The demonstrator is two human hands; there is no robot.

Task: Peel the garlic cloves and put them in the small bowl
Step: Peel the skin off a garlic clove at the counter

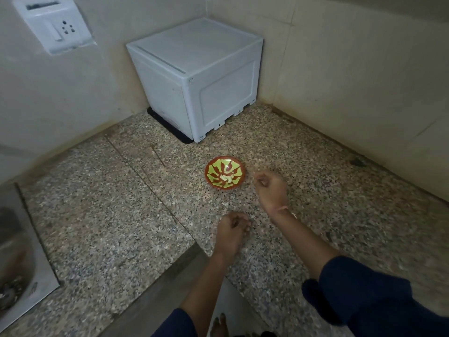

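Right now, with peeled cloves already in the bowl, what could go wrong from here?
The right hand hovers close beside the small red-and-green patterned bowl; a bump could tip the peeled garlic cloves out. The left hand is near the front edge of the speckled granite counter, so a dropped clove might roll off. Whether either hand holds a clove is too blurred to tell.

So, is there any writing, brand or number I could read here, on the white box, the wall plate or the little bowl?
No text can be read in this view.
White plastic box in the corner: no words or numbers on the faces shown.
White wall switch-and-socket plate: the dark strip along its top is too blurred to read.
Small red bowl with a green pattern: only the pattern, no lettering.
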